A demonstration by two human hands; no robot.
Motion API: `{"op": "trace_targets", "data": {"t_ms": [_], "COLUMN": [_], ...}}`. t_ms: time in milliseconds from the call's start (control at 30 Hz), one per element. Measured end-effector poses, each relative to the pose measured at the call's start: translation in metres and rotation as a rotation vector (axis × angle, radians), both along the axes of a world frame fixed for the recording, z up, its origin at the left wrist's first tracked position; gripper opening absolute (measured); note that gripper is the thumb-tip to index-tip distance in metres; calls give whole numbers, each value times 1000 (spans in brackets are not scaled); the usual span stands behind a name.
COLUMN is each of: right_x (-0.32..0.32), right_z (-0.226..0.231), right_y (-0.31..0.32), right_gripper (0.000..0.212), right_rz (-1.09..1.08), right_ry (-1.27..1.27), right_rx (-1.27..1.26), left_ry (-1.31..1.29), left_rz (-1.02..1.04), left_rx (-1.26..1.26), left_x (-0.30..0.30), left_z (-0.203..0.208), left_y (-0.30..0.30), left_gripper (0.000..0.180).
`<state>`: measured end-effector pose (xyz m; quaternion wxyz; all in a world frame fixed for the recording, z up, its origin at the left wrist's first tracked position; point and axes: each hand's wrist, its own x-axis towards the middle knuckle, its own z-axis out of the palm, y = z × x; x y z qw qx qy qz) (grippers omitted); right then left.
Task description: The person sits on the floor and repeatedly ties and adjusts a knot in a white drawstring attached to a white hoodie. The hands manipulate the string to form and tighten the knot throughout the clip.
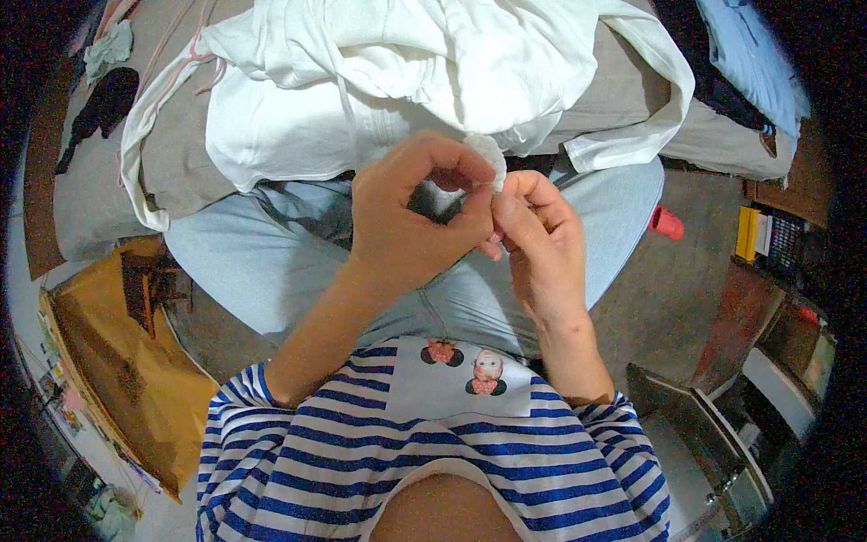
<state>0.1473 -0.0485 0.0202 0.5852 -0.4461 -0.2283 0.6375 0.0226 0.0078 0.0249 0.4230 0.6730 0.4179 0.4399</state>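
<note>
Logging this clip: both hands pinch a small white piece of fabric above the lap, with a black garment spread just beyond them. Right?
Not quite. In the head view the garment spread beyond the hands is white, not black. Left hand and right hand do pinch the small white fabric piece above the lap.

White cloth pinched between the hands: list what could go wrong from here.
1. Both hands, left and right, grip only a small bit of the white cloth; it could slip free.
2. The rest of the white garment lies loosely over the lap and bed; a tug may drag it toward the floor.
3. The fingertips crowd together and hide the pinched spot, so fine work there is hard to see.
</note>
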Motion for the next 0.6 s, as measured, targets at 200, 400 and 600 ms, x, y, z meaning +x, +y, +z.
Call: {"op": "trace_targets", "data": {"t_ms": [200,400,600], "right_x": [-1,-5,-2], "right_z": [7,4,7], "right_y": [2,4,6], "right_gripper": [11,7,4], "right_rz": [12,-37,-46], "right_ry": [-104,0,-200], "right_rx": [-70,-99,-89], "left_ry": [-20,31,-10], "left_rz": [58,-39,-117], "left_rx": [48,123,-30], "left_x": [2,0,-1], "left_z": [-2,5,11], "left_y": [-2,1,-3], "left_gripper": [15,19,26]}}
